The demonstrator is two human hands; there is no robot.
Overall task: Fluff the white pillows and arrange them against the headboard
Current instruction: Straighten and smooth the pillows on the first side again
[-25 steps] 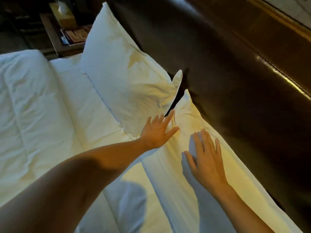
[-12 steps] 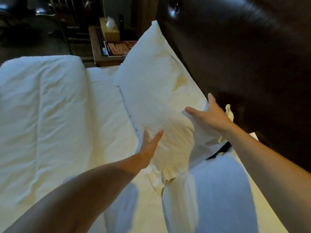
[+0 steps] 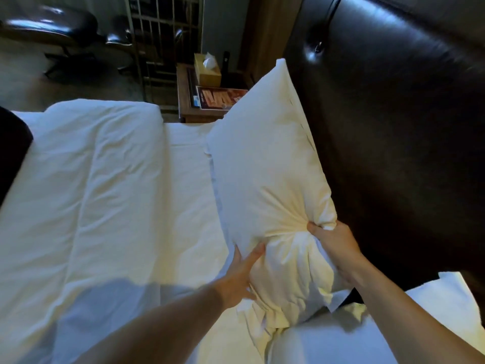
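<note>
Head view: the white pillow (image 3: 265, 164) stands propped on its long edge against the dark leather headboard (image 3: 393, 132), its far corner pointing up toward the nightstand. The right hand (image 3: 334, 244) has a clenched grip on the pillow's near upper corner, next to the headboard, bunching the cloth into radiating creases. The left hand (image 3: 240, 275) lies on the pillow's front face, on the side away from the headboard, fingers spread and pressing into the filling; its grip is not closed around anything, only flat against the fabric. A second white pillow (image 3: 393, 329) lies flat at the foot of the headboard, nearer the camera than the first, partly under the right forearm and in bluish shadow. Away from the headboard, the bare sheet (image 3: 189, 185) runs beside the standing pillow, and beyond it the folded white duvet (image 3: 86, 185) covers the rest of the bed. At the far end of the headboard a wooden nightstand (image 3: 183, 101) carries a tissue box (image 3: 207, 70) and a printed card or magazine (image 3: 220, 97). A dark chair (image 3: 55, 30) stands farther off, well apart from the headboard
</note>
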